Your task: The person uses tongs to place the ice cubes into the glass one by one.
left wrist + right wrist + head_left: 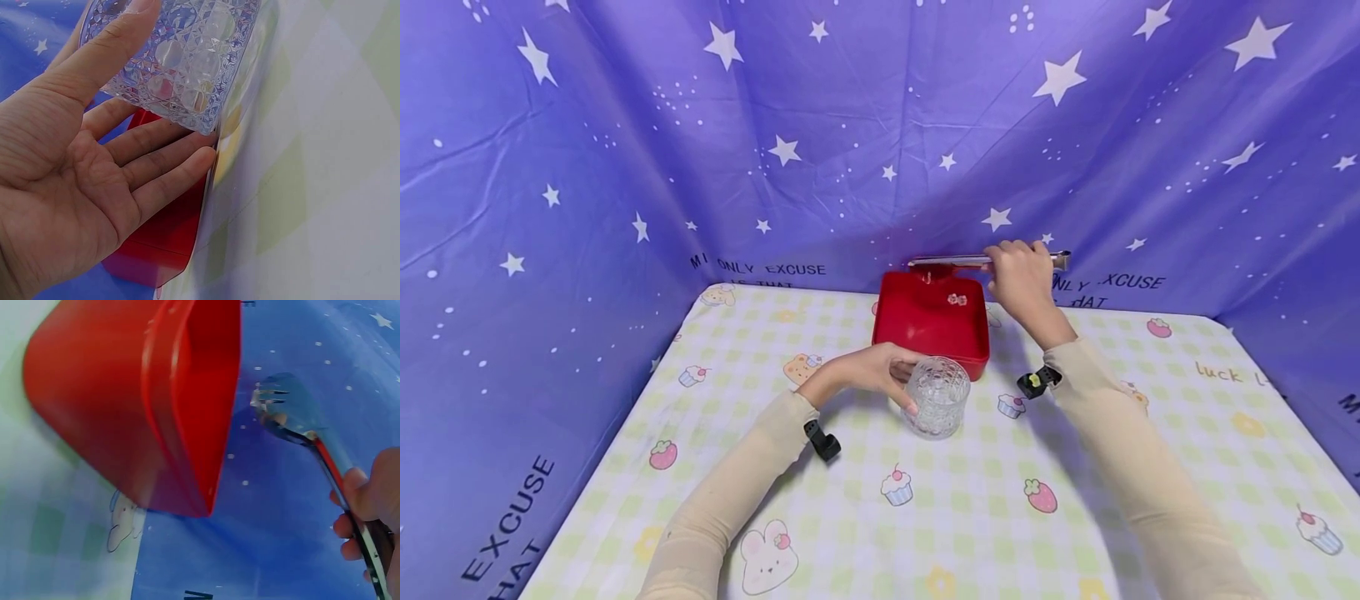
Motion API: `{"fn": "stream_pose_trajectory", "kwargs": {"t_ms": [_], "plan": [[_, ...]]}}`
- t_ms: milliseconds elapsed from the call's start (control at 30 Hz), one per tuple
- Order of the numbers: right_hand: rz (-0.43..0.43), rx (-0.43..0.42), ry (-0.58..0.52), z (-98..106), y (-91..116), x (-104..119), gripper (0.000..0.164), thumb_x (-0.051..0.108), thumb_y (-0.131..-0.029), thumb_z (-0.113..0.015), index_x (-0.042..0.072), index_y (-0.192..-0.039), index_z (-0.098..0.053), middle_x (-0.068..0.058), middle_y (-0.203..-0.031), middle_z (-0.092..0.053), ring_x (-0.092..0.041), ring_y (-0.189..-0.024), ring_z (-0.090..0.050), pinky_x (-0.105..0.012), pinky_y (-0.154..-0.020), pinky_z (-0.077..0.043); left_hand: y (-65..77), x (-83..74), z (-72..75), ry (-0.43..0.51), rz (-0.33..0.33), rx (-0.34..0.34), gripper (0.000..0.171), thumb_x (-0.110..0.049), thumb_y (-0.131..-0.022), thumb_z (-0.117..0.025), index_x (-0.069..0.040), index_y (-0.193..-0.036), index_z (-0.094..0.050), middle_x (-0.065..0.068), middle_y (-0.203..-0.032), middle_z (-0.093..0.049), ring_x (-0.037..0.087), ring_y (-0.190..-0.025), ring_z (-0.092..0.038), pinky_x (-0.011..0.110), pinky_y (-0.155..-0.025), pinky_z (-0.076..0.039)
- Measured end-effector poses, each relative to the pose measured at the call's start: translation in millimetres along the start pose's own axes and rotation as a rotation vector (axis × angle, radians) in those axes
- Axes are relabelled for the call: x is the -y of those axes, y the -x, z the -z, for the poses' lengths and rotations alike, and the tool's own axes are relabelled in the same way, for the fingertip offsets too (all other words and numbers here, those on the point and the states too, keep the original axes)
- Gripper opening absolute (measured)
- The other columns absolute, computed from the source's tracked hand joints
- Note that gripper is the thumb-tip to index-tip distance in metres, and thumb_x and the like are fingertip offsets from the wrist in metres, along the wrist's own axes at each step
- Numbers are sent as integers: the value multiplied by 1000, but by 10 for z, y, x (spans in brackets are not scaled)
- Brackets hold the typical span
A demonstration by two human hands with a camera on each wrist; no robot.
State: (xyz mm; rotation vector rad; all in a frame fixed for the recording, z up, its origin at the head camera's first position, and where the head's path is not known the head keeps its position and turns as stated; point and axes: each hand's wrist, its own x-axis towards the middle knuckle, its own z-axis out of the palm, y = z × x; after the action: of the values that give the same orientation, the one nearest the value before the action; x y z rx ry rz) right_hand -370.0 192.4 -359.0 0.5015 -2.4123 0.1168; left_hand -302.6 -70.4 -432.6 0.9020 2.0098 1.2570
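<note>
My left hand (876,371) holds a clear glass tumbler (938,398) with a cut diamond pattern, thumb on its near side. In the left wrist view its lower fingers stretch out beneath the tumbler (181,69). Just behind the tumbler stands a red open box (925,321), with small clear pieces (957,300) inside. My right hand (1024,277) grips metal tongs (955,261) across the box's far edge. Seen from the right wrist, the slotted tips of the tongs (272,403) are beside the red box (106,394), and the right hand (381,500) wraps the handles.
A checked tablecloth (820,533) with cupcakes and strawberries printed on it covers the table. Purple star-patterned curtains (850,125) rise close behind the box and along both sides. A black wrist strap (822,442) is on each sleeve.
</note>
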Motion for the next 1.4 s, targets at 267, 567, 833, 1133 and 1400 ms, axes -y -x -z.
{"fn": "stream_pose_trajectory", "kwargs": {"t_ms": [267, 567, 833, 1133, 1400], "plan": [[-32, -232, -64, 101, 20, 32, 13, 6, -93, -66, -4, -101, -71, -21, -85, -69, -40, -80, -60, -55, -80, -43, -10, 29, -5, 13, 4, 4, 78, 0, -78, -86, -5, -148, -52, 14, -148, -57, 27, -134, -58, 28, -110, -51], [-94, -266, -196, 409, 64, 47, 17, 8, -100, -59, -3, -105, -70, -22, -96, -72, -41, -88, -60, -57, -87, -42, -9, 27, -4, 13, -10, 12, 78, 1, -78, -86, -5, -148, -52, 14, -147, -58, 27, -134, -59, 27, -109, -51], [-81, -212, -293, 666, 136, 45, 11, 2, -97, -61, -2, -103, -70, -20, -95, -71, -39, -86, -59, -53, -84, -39, -6, 28, 0, 12, -8, 9, 78, 0, -78, -87, -6, -148, -53, 14, -145, -61, 25, -133, -60, 28, -109, -51], [-44, -210, -363, 891, 227, 31, 11, 6, -93, -68, -2, -100, -70, -19, -87, -69, -34, -78, -57, -49, -80, -37, -15, 37, 8, 8, -22, 11, 78, 1, -78, -86, -5, -148, -53, 13, -148, -58, 26, -133, -59, 27, -109, -51], [-27, -115, -383, 1047, 301, 38, 12, 4, -92, -70, 0, -104, -74, -17, -86, -71, -33, -83, -62, -44, -82, -38, -14, 31, 9, 0, -1, 3, 76, 0, -79, -86, -3, -147, -53, 15, -146, -60, 27, -131, -61, 27, -107, -53]]}}
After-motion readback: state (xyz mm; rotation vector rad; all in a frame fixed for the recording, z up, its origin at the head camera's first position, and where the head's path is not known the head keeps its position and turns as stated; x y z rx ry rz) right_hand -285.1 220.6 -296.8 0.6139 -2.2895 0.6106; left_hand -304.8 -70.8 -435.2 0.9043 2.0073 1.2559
